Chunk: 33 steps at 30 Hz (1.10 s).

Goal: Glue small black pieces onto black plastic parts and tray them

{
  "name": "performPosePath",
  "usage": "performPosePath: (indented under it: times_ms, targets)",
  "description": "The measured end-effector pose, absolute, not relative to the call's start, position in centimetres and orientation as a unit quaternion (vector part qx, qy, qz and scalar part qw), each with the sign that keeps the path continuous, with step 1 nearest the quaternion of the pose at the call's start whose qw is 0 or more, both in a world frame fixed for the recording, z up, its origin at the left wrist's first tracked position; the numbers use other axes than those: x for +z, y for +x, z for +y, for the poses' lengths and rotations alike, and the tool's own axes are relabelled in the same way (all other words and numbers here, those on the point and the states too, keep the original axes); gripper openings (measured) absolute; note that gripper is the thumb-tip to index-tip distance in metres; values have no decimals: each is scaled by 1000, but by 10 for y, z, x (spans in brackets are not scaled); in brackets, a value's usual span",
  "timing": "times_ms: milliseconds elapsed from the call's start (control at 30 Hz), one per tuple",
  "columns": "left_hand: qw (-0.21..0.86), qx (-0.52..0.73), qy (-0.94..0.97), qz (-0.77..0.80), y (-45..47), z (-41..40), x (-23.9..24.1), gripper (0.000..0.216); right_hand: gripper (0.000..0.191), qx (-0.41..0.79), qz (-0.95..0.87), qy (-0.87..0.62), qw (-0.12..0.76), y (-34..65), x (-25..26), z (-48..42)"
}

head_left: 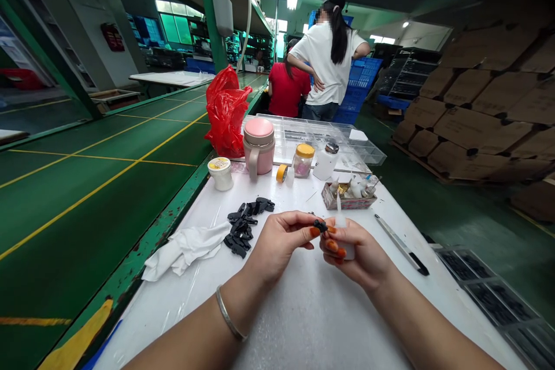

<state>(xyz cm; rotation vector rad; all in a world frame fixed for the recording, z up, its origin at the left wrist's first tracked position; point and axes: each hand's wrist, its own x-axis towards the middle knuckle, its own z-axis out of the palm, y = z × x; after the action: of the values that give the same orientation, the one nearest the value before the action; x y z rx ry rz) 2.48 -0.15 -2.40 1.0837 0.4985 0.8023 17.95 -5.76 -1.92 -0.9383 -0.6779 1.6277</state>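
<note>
Over the middle of the white table (pixel 299 324), my left hand (pixel 273 248) pinches a small black plastic part (pixel 321 225) between thumb and fingertips. My right hand (pixel 364 251) is closed round a small translucent squeeze bottle (pixel 340 217) whose thin nozzle points up. Its thumb and forefinger also meet the black part, so both hands touch it. The lower bottle is partly hidden behind the fingers. A loose pile of similar black parts (pixel 240 230) lies left of my hands, against a crumpled white cloth (pixel 188 247).
Behind my hands stand a pink mug (pixel 259 150), a white tub (pixel 220 174), jars, yellow tape (pixel 281 173) and a small box (pixel 350 203) of bottles. Tweezers (pixel 401 243) lie at right. A green conveyor (pixel 108 185) runs along the left. Two people are ahead, beside blue crates (pixel 362 84).
</note>
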Motion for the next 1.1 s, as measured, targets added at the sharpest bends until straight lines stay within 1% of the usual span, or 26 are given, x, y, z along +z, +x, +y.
performPosePath:
  times_ms: [167, 267, 367, 500, 567, 600, 633, 700, 833, 900, 1000, 1100]
  targets:
    - [726, 377, 516, 253, 25, 0, -22, 19, 18, 668, -296, -414, 543, 181, -19, -56]
    - [719, 381, 515, 270, 24, 0, -21, 23, 21, 601, -373, -439, 554, 181, -20, -57]
    - [714, 383, 517, 276, 23, 1, -22, 25, 21, 464, -487, -487, 557, 181, -19, -59]
    - [714, 384, 520, 268, 23, 0, -23, 26, 11, 220, -610, -559, 517, 180, -16, -66]
    - [717, 386, 516, 267, 23, 0, -23, 26, 9, 150, -637, -561, 507, 180, -15, -69]
    - [718, 386, 514, 267, 23, 0, -23, 26, 9, 141, -643, -556, 507, 180, -15, -70]
    - [718, 387, 512, 268, 23, 0, -23, 26, 11, 150, -643, -551, 510, 180, -16, -70]
    - [718, 386, 514, 267, 22, 0, -21, 25, 14, 206, -626, -541, 523, 181, -18, -69]
    - [717, 388, 522, 250, 22, -1, -18, 23, 20, 376, -537, -485, 579, 182, -23, -63]
    - [714, 392, 526, 245, 23, -2, -18, 22, 22, 465, -485, -445, 593, 181, -25, -60]
    - [702, 401, 539, 237, 23, -3, -17, 19, 22, 578, -410, -403, 579, 180, -25, -56]
    - [677, 414, 561, 236, 23, -5, -16, 17, 20, 628, -370, -390, 563, 181, -24, -54]
